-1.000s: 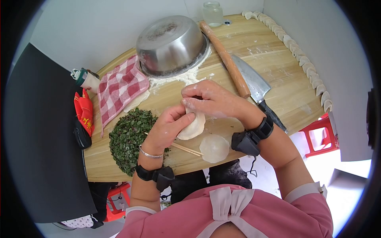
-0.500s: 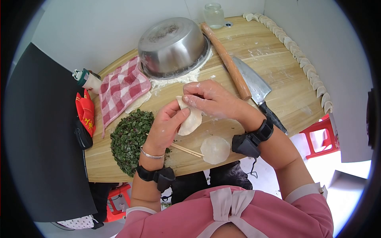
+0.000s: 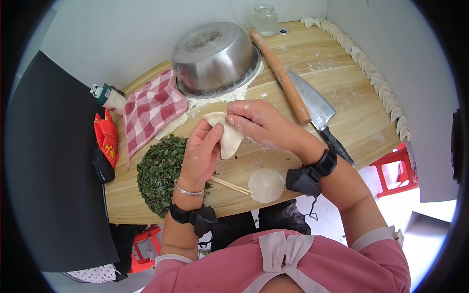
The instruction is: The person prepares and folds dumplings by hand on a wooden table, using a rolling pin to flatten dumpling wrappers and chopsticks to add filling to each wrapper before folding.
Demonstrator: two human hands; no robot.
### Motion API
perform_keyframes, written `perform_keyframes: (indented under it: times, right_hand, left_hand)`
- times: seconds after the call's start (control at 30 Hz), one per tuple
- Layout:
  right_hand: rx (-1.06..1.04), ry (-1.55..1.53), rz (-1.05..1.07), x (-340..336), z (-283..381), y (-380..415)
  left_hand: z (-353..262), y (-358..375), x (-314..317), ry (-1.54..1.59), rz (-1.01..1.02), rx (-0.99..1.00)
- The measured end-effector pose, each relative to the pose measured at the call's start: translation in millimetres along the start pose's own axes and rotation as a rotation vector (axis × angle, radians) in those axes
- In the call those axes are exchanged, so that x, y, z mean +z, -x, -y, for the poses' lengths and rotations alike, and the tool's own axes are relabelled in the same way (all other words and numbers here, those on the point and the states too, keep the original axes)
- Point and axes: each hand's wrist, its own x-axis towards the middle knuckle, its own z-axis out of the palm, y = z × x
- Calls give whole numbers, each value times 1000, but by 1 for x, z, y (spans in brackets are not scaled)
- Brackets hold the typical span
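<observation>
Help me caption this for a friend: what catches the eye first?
Both hands, left hand and right hand, pinch a dumpling above the wooden table. Left lies a heap of chopped greens; behind, an upturned steel bowl.

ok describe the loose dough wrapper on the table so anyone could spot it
Start at the round wooden table and come to its near edge, below the two hands. The flat round white dough wrapper lies there by the thin wooden chopsticks' tip, unfolded and empty.

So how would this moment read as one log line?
left hand: cradles pale folded dumpling | right hand: pinches its edge | round flat wrapper: on wooden table
</observation>
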Motion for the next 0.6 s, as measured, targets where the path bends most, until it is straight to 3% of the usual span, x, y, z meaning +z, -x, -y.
perform_keyframes:
  times: [0.1,0.3,0.6]
  right_hand:
    - [-36,29,5,-2,3,1]
    - [138,-121,27,-5,6,1]
    - [-58,87,16,-1,3,1]
  left_hand:
    - [2,0,-3,-69,16,-21]
    - [4,-2,-4,-113,-72,-14]
    - [-4,0,2,-96,-51,-33]
